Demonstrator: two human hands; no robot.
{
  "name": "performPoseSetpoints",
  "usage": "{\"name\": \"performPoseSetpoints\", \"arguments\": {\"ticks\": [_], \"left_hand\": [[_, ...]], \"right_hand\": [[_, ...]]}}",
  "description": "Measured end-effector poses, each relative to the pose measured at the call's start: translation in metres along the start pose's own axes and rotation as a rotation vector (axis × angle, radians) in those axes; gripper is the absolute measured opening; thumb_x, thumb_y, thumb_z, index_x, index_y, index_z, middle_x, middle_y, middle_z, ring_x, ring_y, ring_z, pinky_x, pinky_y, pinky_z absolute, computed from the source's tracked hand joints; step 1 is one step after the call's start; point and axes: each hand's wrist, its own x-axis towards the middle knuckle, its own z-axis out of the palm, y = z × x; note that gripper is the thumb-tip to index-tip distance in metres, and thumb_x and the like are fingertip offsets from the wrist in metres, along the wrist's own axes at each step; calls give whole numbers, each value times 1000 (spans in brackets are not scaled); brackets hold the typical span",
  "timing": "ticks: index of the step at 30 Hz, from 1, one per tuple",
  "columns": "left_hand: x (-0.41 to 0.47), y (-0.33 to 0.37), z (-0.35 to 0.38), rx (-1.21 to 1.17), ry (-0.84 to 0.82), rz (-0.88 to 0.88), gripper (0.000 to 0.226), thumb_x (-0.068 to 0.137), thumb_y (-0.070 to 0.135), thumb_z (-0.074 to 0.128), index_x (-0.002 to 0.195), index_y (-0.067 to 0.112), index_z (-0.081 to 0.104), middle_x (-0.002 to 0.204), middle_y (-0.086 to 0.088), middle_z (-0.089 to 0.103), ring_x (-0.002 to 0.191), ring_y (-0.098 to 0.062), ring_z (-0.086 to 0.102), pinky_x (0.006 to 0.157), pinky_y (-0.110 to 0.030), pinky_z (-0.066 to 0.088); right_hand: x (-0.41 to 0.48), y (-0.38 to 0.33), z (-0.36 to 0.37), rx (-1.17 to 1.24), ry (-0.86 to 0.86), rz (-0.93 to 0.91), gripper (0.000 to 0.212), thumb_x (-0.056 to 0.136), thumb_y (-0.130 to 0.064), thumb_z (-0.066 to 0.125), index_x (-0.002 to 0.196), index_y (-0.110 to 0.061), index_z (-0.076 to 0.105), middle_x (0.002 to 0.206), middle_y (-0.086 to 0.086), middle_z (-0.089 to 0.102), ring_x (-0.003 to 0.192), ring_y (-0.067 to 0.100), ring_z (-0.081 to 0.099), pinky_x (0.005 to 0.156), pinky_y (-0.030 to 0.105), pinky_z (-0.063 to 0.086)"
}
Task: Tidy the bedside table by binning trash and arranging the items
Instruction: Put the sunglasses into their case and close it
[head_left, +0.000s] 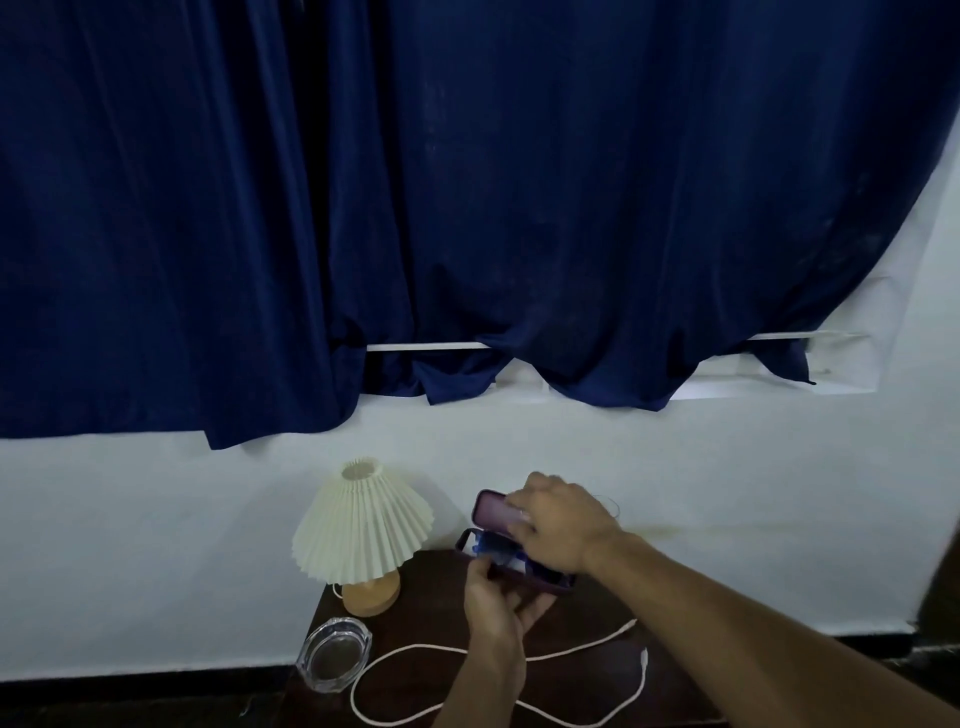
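A heavy navy curtain (467, 208) fills the upper view, its soft folds bunched along a white sill (727, 387) above a pale plastered wall (156, 545). Below stands a dark wooden table (587, 613), smooth and rectangular.

On its rear left corner a lamp (363, 525) stands upright, with a cream pleated cone shade on a rounded light-wood base. A white cable (519, 657) lies in loose loops across the tabletop, one plug end near the right edge. At the front left corner sits a clear glass ashtray (335, 652), thick-walled with faceted corners.

Above the table's rear, both hands hold an open hard case (511, 545), dark maroon, oblong with rounded ends. Its long axis runs left to right, dropping slightly rightward; the lid stands hinged up at the back, its purplish lining facing the camera. Something blue and white lies inside; what it is cannot be told.

The right hand (561, 525) curls over the lid and case from above, fingers bent in a grip. The left hand (493, 597) holds the case's near edge from below, thumb pressed at the rim, fingers closed around it.
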Motion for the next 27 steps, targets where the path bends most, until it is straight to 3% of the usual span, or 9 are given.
{"name": "performPoseSetpoints", "arguments": {"ticks": [3, 7, 9, 17, 22, 27], "left_hand": [[4, 0, -2, -14, 3, -14, 36, 103, 25, 40, 124, 4, 60, 118, -26, 67, 110, -43, 65, 72, -47, 60], [9, 1, -2, -10, -17, -6, 38, 103, 27, 39, 128, 5, 58, 120, -26, 67, 107, -42, 67, 69, -46, 62], [11, 2, -1, 2, -30, -6, 37, 104, 27, 38, 128, 6, 57, 121, -25, 66, 106, -41, 67, 71, -47, 62], [16, 2, 2, -40, -31, -6, 35, 105, 23, 38, 130, 5, 56, 122, -24, 66, 108, -40, 67, 88, -54, 57], [25, 6, 8, -115, 9, -28, 42, 107, 28, 35, 131, 1, 55, 125, -25, 63, 105, -36, 66, 76, -49, 59], [34, 11, 6, -87, -16, -17, 50, 102, 46, 39, 124, 6, 61, 122, -23, 66, 101, -36, 67, 79, -48, 59]], "right_hand": [[7, 11, -2, 46, 105, 172, 41, 100, -33, 43, 135, -19, 57, 132, 8, 56, 121, 28, 51, 102, 41, 41], [9, 24, -3, 132, -66, 327, 33, 97, -33, 40, 112, -20, 66, 122, 9, 66, 111, 31, 60, 92, 37, 48], [9, 30, -1, 155, -56, 307, 26, 94, -27, 43, 99, -23, 68, 114, 6, 70, 103, 30, 63, 88, 36, 51], [-2, 21, -6, 114, 54, 78, 20, 94, -28, 57, 109, -25, 71, 112, -4, 66, 101, 19, 62, 88, 34, 52], [-9, 13, 0, -21, 53, -90, 19, 90, -29, 61, 107, -25, 65, 113, -2, 60, 103, 23, 60, 87, 35, 48], [-10, 13, 3, -38, 99, -144, 22, 90, -33, 61, 110, -25, 64, 112, -2, 59, 103, 22, 59, 87, 34, 46]]}}
